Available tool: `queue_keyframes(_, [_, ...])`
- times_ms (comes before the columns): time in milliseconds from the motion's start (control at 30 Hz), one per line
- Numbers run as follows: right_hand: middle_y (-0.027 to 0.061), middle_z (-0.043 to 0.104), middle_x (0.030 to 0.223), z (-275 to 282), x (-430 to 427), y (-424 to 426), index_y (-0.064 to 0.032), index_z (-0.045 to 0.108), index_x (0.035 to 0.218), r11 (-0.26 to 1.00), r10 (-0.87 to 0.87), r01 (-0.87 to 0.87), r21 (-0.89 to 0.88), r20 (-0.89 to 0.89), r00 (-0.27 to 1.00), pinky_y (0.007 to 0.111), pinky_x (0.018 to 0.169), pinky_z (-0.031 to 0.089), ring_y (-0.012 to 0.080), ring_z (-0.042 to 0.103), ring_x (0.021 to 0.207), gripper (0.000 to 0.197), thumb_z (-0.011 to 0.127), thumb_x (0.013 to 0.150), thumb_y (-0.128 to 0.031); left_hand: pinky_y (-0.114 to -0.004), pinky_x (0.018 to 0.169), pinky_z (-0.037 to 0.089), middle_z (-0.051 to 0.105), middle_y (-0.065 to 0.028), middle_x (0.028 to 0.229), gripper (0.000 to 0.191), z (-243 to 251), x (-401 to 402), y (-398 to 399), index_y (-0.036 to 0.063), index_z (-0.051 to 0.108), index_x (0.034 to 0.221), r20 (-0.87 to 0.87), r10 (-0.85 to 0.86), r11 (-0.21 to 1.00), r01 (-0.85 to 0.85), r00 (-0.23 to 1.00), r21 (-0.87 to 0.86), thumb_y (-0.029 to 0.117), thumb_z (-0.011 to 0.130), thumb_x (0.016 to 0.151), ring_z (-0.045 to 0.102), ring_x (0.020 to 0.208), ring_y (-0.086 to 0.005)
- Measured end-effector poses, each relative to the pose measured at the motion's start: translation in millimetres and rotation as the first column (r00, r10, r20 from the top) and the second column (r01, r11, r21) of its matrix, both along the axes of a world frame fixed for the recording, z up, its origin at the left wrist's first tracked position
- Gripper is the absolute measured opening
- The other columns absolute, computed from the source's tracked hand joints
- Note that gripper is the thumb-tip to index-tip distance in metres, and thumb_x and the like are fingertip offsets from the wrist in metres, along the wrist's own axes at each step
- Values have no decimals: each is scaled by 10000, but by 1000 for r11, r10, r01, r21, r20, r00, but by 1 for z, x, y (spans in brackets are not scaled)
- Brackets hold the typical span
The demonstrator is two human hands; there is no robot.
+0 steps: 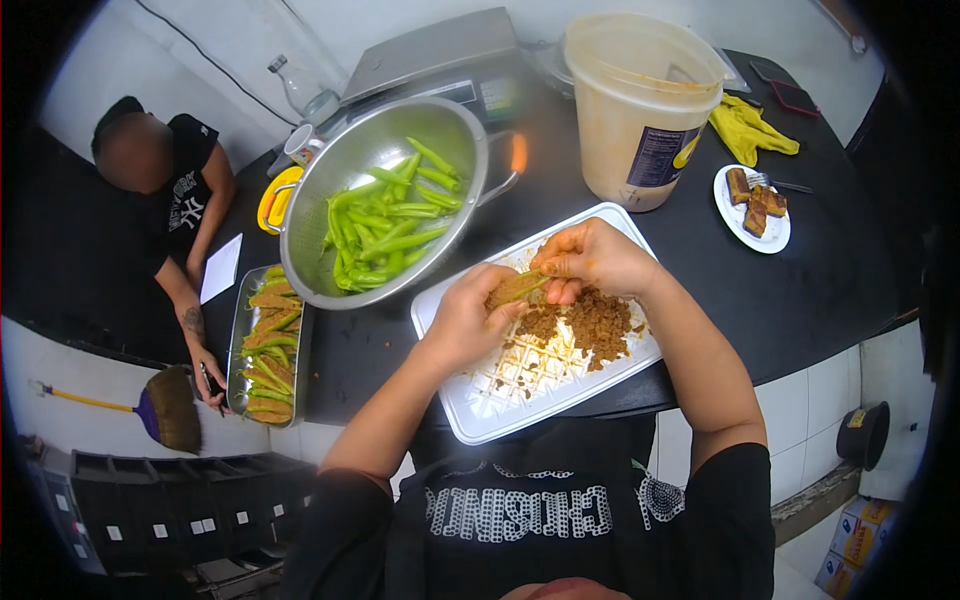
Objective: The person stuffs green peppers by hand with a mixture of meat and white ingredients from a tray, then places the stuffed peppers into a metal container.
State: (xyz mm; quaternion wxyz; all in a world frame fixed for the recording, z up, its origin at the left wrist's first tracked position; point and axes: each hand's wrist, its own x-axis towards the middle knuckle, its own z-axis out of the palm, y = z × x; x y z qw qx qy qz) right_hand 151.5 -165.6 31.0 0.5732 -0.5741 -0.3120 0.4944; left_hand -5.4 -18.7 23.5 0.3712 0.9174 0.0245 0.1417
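Observation:
Both of my hands hold one green chili pepper [517,289], slit and packed with brown filling, above a white plastic tray [480,429]. My left hand [474,311] grips its body, while my right hand [581,259], its fingers smeared orange, pinches the other end. Crumbly brown filling [598,322] lies heaped on the tray under my right hand, with thin smears around it. To the left, a steel colander [300,247] holds plain green peppers [394,217]. Further left, filled peppers [271,337] lie in rows in a metal pan [301,367].
A large plastic tub [611,135] stands behind the tray, beside a weighing scale [435,52]. On the right are a plate of browned food pieces [756,214], a yellow cloth [742,127] and phones [793,97]. Another person [191,187] sits at left near paper [222,268].

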Motion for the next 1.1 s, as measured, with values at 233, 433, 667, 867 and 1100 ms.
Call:
queue_keyframes(233, [143,641,781,-2,3,-1,75,590,919,996,-8,7,88,11,1000,229,596,540,156,651,654,140,599,827,-30,-277,651,450,581,-90,808,316,3,-2,2,16,633,964,194,14,999,-5,981,-48,72,746,674,572,726,-199])
queue_keyframes(433, [143,640,806,3,-3,-1,75,590,915,996,-7,7,93,-4,1000,232,615,543,161,653,673,141,603,820,-29,-260,665,456,614,-95,831,317,-5,-2,3,-6,653,978,271,30,987,16,962,-163,84,748,690,581,743,-172])
queue_keyframes(667, [135,641,803,2,-8,1,69,589,917,995,-5,7,100,-15,1000,234,621,544,161,652,677,140,589,837,-46,-257,689,470,640,-114,870,297,-8,-3,6,-10,663,963,293,30,979,31,956,-202,111,750,706,605,775,-181])
queue_keyframes(867, [137,639,789,1,-11,-1,59,587,912,996,-4,7,92,-36,999,234,596,540,159,648,645,138,577,849,-64,-283,660,492,648,-116,880,274,-3,0,3,19,668,954,337,5,1000,-8,942,5,101,740,702,618,721,-210])
queue_keyframes(1100, [135,637,793,-8,-15,4,60,583,906,996,-32,35,87,-42,999,234,585,536,156,648,647,130,574,845,-54,-346,750,471,610,-96,1071,415,-3,2,7,38,616,1037,403,-132,808,-138,906,574,158,724,654,584,894,-265])
